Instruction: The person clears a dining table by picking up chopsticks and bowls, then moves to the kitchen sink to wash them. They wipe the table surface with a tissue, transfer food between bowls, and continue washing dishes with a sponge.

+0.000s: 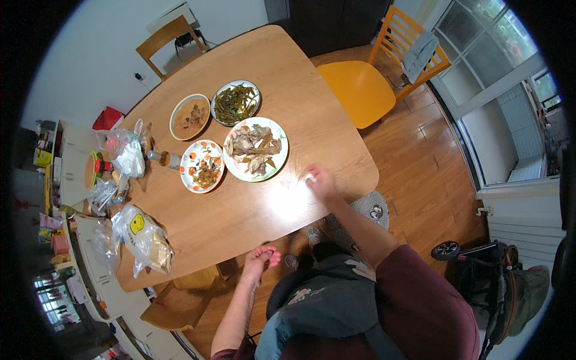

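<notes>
My right hand (321, 183) is low over the wooden dining table (252, 220), near its right front corner. A small white wad (310, 177), perhaps tissue, shows between its fingers. My left hand (262, 260) hangs just off the table's front edge with its fingers curled in; nothing shows in it. Closest to my right hand is a white plate of meat pieces (281, 163). Beside that plate are an orange-patterned plate with a little food (191, 156), a bowl of brownish soup (180, 118) and a plate of green vegetables (235, 103).
A glass jar (168, 159) lies left of the plates, near plastic bags (129, 155). Another printed bag (140, 234) rests at the table's left end. A yellow chair (355, 87) stands beyond the right edge, a folded stroller (499, 283) at right, and a wooden stool (184, 301) below the table.
</notes>
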A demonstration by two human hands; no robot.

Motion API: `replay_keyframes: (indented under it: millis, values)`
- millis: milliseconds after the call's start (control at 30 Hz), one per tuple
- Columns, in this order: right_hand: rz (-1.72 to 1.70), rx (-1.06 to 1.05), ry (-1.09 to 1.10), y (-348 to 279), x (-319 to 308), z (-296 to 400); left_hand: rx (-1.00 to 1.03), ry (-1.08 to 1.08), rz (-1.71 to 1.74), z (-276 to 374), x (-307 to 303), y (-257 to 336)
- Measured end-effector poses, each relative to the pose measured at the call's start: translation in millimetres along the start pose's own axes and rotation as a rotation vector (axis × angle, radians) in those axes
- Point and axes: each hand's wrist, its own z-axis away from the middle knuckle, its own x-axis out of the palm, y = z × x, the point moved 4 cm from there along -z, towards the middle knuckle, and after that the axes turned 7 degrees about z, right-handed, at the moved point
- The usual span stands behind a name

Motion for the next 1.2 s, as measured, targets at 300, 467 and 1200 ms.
replay_keyframes:
  millis: [300,467,1200]
  values:
    - [0.394,-0.286,0.190,11,-55,2,0.014,0.079,0.003,-9,-6,60]
    - [0.323,-0.431,-0.412,-27,10,36,0.125,0.056,-0.017,-44,7,137]
    - [-0.154,0.322,0.041,-26,-68,88,0.110,0.240,0.172,-296,-27,310]
